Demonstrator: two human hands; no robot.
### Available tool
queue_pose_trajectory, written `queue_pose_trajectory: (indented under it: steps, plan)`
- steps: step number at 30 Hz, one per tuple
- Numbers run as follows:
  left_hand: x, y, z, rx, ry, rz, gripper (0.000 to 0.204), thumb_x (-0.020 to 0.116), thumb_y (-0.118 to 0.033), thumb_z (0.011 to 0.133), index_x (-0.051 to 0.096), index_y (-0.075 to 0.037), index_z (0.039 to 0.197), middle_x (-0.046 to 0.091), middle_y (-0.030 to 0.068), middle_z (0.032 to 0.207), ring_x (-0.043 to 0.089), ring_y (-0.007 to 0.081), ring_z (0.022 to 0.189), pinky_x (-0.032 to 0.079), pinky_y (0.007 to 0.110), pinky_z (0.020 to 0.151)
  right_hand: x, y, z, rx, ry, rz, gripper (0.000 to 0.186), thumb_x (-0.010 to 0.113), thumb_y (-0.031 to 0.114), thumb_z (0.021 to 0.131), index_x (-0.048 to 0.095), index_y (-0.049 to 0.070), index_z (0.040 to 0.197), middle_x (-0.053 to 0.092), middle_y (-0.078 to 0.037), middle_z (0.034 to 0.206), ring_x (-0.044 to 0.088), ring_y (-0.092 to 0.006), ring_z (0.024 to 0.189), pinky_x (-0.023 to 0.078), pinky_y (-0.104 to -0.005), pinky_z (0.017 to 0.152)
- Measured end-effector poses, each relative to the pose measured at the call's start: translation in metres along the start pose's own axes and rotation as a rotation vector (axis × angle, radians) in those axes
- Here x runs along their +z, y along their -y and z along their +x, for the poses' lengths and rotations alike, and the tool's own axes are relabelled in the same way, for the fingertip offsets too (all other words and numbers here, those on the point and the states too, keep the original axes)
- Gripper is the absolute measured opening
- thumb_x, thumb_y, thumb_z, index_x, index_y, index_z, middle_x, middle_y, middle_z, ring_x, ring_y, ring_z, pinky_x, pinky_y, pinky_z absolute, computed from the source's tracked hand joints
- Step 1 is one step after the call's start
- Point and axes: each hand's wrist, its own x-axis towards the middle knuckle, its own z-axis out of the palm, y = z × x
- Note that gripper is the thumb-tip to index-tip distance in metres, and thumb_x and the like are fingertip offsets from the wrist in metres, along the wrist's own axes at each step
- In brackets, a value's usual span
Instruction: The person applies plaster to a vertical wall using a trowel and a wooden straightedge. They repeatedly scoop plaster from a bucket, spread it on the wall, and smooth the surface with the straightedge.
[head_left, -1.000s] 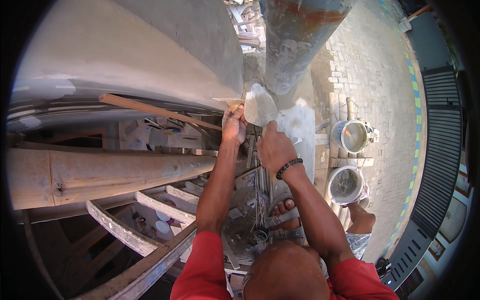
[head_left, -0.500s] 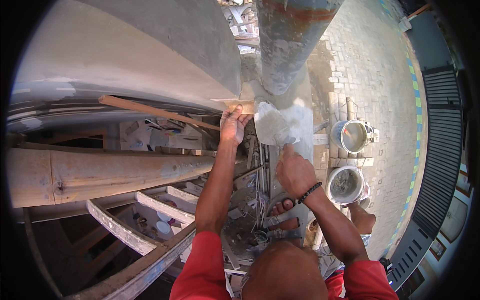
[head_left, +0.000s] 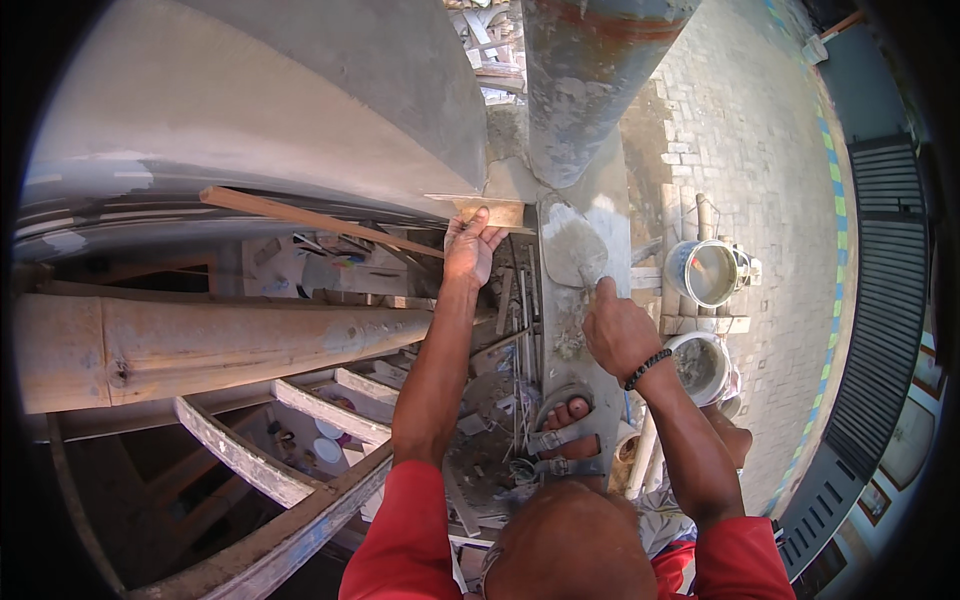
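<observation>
My left hand (head_left: 472, 248) pinches a small flat piece of wood (head_left: 502, 213) between thumb and fingers. The wood sits against the lower edge of the smooth grey concrete wall (head_left: 400, 120). Closed around a handle, my right hand (head_left: 624, 335) holds a trowel (head_left: 574, 248). Its rounded, mortar-smeared blade lies over the grey ledge (head_left: 612, 215), right of the wooden piece. The handle is mostly hidden in my fist. Beyond the blade, a grey round column (head_left: 590, 100) rises from wet-looking mortar.
At the right, a bucket of cloudy liquid (head_left: 705, 273) and a bucket of grey mortar (head_left: 700, 367) stand on bamboo poles. A thick bamboo pole (head_left: 230, 350) and wooden frame (head_left: 250, 465) lie left over a drop. A wooden strip (head_left: 310, 222) slants toward my left hand.
My right hand and the trowel have moved right, away from the wooden piece, uncovering the ledge beside it. My left hand stays on the wood.
</observation>
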Motion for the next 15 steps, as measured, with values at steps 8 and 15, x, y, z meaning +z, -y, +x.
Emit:
queue_pose_trajectory:
  steps: [8, 15]
  plan:
    - [-0.003, 0.002, 0.001, 0.012, -0.028, 0.023, 0.027, 0.062, -0.012, 0.087, 0.044, -0.008, 0.108, 0.061, 0.0120, 0.107, 0.062, 0.0278, 0.099, 0.050, 0.044, 0.087, -0.003, -0.013, -0.036, -0.018, 0.083, -0.050, 0.028, 0.051, 0.012, 0.082, 0.037, -0.005, 0.099, 0.058, -0.029, 0.067, 0.059, -0.0456, 0.067, 0.047, -0.0533, 0.062]
    - [0.000, 0.002, 0.001, 0.011, -0.022, 0.019, 0.026, 0.062, -0.011, 0.088, 0.044, -0.008, 0.107, 0.061, 0.0118, 0.106, 0.062, 0.0274, 0.098, 0.050, 0.043, 0.087, -0.006, -0.017, -0.016, -0.165, -0.039, -0.009, 0.031, 0.051, 0.012, 0.082, 0.037, -0.005, 0.103, 0.058, -0.029, 0.068, 0.058, -0.0458, 0.068, 0.045, -0.0534, 0.063]
